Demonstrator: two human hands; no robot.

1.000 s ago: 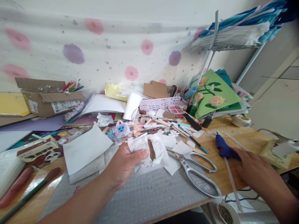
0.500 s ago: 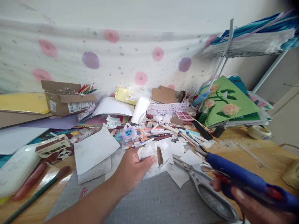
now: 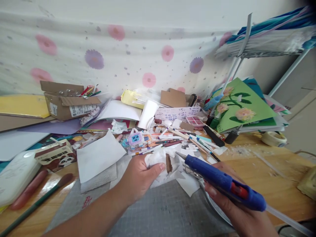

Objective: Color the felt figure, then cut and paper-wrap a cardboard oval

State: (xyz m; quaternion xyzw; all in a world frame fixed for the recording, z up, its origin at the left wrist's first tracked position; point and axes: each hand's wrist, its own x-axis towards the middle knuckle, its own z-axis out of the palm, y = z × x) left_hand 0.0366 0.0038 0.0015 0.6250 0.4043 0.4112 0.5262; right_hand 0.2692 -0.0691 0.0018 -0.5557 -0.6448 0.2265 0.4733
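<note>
My left hand [image 3: 140, 176] grips a piece of white tissue paper [image 3: 158, 158], thumb on top. A ragged brown patch [image 3: 169, 163], like cardboard, shows through the paper. In my right hand [image 3: 232, 197] is a blue glue gun [image 3: 217, 177], with a clear glue stick [image 3: 288, 217] poking out of its back end. Its metal nozzle points left, close to the right side of the tissue paper; whether it touches I cannot tell. Beneath the glue gun lie large scissors [image 3: 217, 205], mostly hidden by my right hand. A grey cutting mat [image 3: 158, 210] lies below both hands.
Pens and brushes [image 3: 197, 143] are heaped behind my hands. On the left are white paper [image 3: 101, 156], a panda-printed box [image 3: 58, 156] and a green-handled brush [image 3: 37, 209]. A cardboard box [image 3: 66, 105] stands farther back. At right sit green flower artwork [image 3: 244, 108] and a tape roll [image 3: 274, 139].
My right hand has brought the glue gun left and up, so its nozzle is now beside the tissue paper. My left hand holds the paper almost still.
</note>
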